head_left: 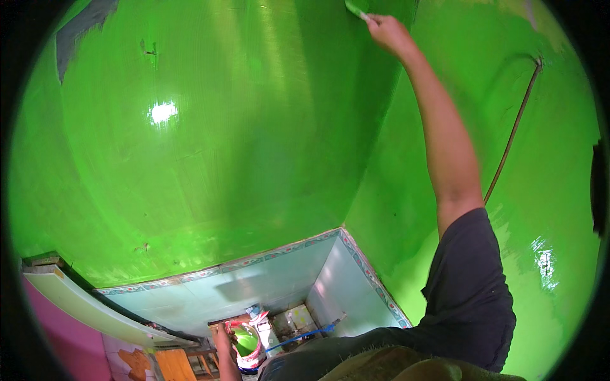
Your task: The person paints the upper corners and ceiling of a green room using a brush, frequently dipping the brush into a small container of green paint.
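High up near the wall corner, my right hand (387, 33) grips a paintbrush (361, 13) by its pale handle. Its green-coated bristles are against the green wall (210, 140), at the upper edge of the picture. Low down, my left hand (222, 340) is closed at the side of a paint bucket (259, 355) with a pink-smeared rim. Bright green paint (244, 340) shows inside it. Part of the left hand's grip is hard to make out.
Pale blue tiles (273, 279) with a patterned border cover the lower wall. A thin brown pipe (513, 143) runs down the right wall. A blue pipe (298, 340), a wooden stool (175, 365) and a curved white-edged ledge (82, 298) lie below. A grey patch (79, 32) shows upper left.
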The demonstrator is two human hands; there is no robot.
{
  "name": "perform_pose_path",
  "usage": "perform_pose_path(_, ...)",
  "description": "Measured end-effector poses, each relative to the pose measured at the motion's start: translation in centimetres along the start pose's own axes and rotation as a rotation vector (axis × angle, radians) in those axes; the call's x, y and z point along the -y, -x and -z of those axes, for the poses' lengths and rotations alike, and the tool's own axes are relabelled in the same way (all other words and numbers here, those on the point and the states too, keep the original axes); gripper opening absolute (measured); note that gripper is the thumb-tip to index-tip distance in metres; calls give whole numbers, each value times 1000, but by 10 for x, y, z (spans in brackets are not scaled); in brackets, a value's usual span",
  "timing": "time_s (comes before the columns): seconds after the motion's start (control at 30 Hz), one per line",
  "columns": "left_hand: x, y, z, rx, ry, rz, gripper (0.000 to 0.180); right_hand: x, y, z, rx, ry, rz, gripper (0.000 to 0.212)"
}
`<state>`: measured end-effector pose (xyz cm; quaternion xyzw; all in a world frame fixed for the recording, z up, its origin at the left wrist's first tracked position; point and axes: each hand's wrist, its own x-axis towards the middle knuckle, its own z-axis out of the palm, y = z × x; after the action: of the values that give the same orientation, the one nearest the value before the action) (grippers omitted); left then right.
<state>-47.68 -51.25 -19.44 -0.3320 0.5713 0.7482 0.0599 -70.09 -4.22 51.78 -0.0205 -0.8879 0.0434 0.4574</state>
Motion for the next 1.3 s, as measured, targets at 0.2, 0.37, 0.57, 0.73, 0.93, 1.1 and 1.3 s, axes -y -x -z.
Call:
perform_pose_path(0.2,-11,24,7,-42,-23,-86,28,10,51,28,251,15,-75,38)
perform_pose_path(0.37,-20,28,-9,-37,114,-127,23,39,107,45,73,-244,11,37)
perform_pose_path(0.57,-55,68,-23,27,191,-178,23,84,247,-31,346,-636,111,29)
perform_pose_path(0.73,-77,84,-34,142,177,-224,24,90,381,-94,798,-810,-12,26)
perform_pose_path(0.93,-107,105,-43,206,145,-228,27,91,474,-120,1120,-889,-41,28)
perform_pose_path(1.1,-139,131,-57,263,155,-296,31,105,483,-96,1150,-978,-13,25)
perform_pose_path(1.3,-160,119,-68,421,138,-319,39,119,475,-101,1130,-990,62,27)
